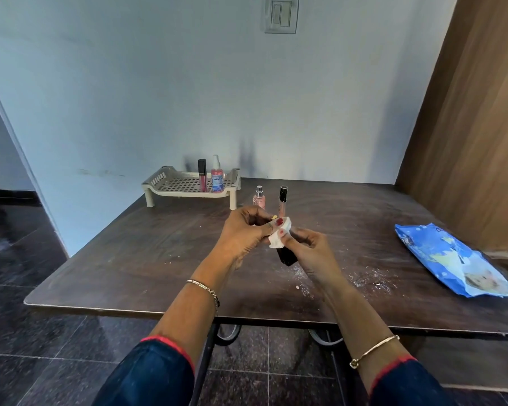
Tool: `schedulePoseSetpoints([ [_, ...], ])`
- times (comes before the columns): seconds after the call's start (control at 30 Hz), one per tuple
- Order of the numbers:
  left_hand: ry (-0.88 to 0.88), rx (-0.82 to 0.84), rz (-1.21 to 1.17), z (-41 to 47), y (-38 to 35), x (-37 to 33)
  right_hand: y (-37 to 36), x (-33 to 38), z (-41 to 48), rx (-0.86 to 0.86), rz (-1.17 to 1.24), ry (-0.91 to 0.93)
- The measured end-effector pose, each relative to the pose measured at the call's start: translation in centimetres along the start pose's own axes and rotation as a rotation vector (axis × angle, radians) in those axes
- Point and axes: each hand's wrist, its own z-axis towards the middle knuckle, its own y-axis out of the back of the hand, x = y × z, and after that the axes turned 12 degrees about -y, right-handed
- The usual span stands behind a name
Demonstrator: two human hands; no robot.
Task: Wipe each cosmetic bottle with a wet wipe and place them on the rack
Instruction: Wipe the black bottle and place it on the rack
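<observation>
Head view of wiping at a dark wooden table (123,259). The right hand (308,247) grips a black cosmetic bottle (286,257), held tilted above the middle of the table. The left hand (244,232) pinches a white wet wipe (277,244) round the bottle's upper part, thumb and fingers closed on the wipe. Just beyond the hands, a pink spray bottle (259,198) and a black-capped tube (282,198) stand upright side by side on the table. At the far left edge, against the wall, a beige slotted rack (170,183) carries an upright lip gloss tube (202,174) and a pink pump bottle (217,178). A blue wipes pack (446,259) lies at the right, well apart; white specks (364,281) dot the tabletop
</observation>
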Motion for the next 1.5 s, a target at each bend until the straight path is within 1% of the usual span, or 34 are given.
schedulePoseSetpoints([
  [0.13,-0.012,0.006,0.016,-0.2,-0.4,0.2,-0.6,0.0,0.2,-0.126,0.034,-0.067],
  [0.17,-0.018,-0.002,0.015,-0.3,-0.4,0.3,-0.5,0.0,0.2,-0.138,0.049,-0.072],
  [0.23,-0.021,-0.039,-0.015,-0.4,-0.2,0.4,-0.3,0.0,0.0,-0.095,0.055,-0.053],
  [0.37,0.015,-0.131,-0.149,0.0,0.7,0.2,0.7,-0.6,-0.5,-0.023,-0.087,0.035],
  [0.47,0.035,-0.142,-0.195,0.0,0.9,0.3,1.4,-1.0,-0.8,-0.081,-0.238,0.049],
  [0.5,0.039,-0.146,-0.208,-0.1,0.8,0.4,1.6,-1.0,-0.8,-0.097,-0.256,0.049],
  [0.7,0.061,-0.152,-0.256,-0.2,1.3,0.6,2.1,-0.8,-1.3,0.026,-0.128,0.029],
  [0.83,0.053,-0.170,-0.344,-0.1,2.0,0.3,2.6,-0.8,-1.3,-0.051,-0.074,-0.004],
  [0.97,0.035,-0.176,-0.379,0.1,2.5,0.1,3.4,-0.6,-1.2,-0.196,0.053,-0.047],
  [1.03,0.042,-0.186,-0.414,0.1,2.3,0.1,3.4,-0.1,-1.2,-0.237,0.084,-0.046],
  [1.17,0.064,-0.215,-0.505,0.1,1.8,0.6,2.2,0.5,-1.1,-0.224,0.090,-0.037],
  [1.37,0.030,-0.227,-0.537,-0.5,0.9,1.1,0.6,0.2,-1.2,-0.275,0.175,-0.015],
  [1.43,0.017,-0.243,-0.550,-0.7,0.7,1.3,0.4,0.0,-1.5,-0.243,0.143,0.001],
  [1.5,0.002,-0.266,-0.561,-0.9,0.6,1.6,0.3,-0.3,-1.8,-0.194,0.035,0.056],
])
